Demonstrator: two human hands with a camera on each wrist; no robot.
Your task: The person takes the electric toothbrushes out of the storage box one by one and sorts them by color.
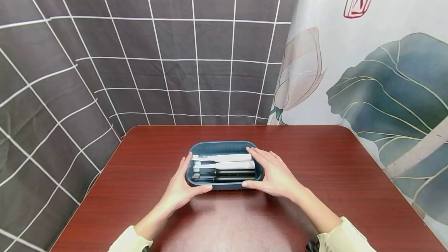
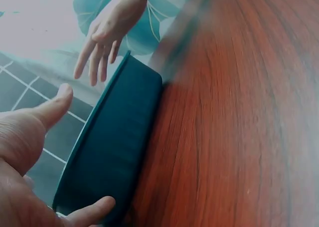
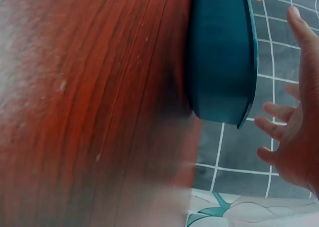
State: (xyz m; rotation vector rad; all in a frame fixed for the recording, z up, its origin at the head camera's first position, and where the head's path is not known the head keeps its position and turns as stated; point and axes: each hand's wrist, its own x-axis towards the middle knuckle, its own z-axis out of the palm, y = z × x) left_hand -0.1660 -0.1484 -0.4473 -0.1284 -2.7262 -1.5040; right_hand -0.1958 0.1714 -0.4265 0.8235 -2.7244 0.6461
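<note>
A dark blue oblong bin sits on the table, holding electric toothbrushes laid side by side. Two are white: an upper white toothbrush and a lower white toothbrush. In front of them lie two black ones, a black toothbrush and another black toothbrush. My left hand is at the bin's left end, fingers spread, thumb along the front. At the right end is my right hand, fingertips over the rim in the head view; in the right wrist view its spread fingers stand apart from the wall.
The red-brown wooden table extends around the bin. Behind it hangs a dark grey curtain with a white grid, and at the right a pale curtain with a flower and leaf print.
</note>
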